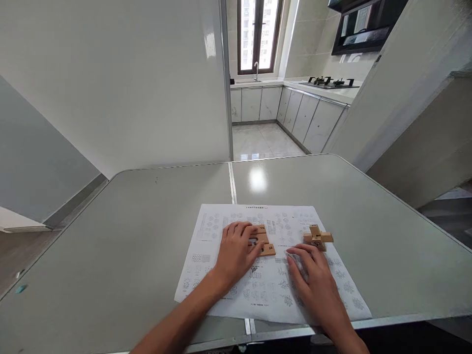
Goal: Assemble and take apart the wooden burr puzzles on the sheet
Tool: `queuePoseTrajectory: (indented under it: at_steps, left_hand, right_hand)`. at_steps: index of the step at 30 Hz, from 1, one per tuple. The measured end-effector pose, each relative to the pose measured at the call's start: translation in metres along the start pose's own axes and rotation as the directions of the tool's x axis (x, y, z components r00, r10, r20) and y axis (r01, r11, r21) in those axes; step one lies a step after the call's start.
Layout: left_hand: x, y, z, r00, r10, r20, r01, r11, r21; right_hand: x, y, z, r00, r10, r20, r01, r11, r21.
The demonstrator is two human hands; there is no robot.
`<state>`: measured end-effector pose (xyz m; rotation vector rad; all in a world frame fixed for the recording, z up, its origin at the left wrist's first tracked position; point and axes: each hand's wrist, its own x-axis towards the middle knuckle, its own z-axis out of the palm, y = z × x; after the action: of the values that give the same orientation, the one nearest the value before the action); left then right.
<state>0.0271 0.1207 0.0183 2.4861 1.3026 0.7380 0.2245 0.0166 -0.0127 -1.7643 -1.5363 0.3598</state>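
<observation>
Flat wooden puzzle pieces (268, 250) with notches and printed numbers lie side by side on the instruction sheet (254, 309). My left hand (236, 250) is curled over their left part, thumb and fingers closed about them; its palm hides their left ends. To the right, a small cluster of interlocked wooden puzzle pieces (317, 238) stands on the sheet's right part, one face marked with a number. Just in front of this cluster my right hand (311, 275) lies low over the paper, fingers loosely stretched, with nothing visible in it.
The large grey table (147, 255) has a metal seam down its middle and a metal-trimmed edge. A white wall panel (147, 88) rises behind its left half. Beyond the doorway are kitchen cabinets (254, 103) and a gas stove (332, 82).
</observation>
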Motion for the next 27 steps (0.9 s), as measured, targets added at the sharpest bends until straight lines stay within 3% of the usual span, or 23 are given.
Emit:
queuePoseTrajectory:
  at_steps: [27]
  left_hand:
    - [0.017,-0.043,-0.003,0.967,-0.174,-0.184,0.197,0.973,0.119]
  right_hand:
    - [0.0,-0.001,-0.002,1.0,0.028,0.005,-0.028,0.999,0.024]
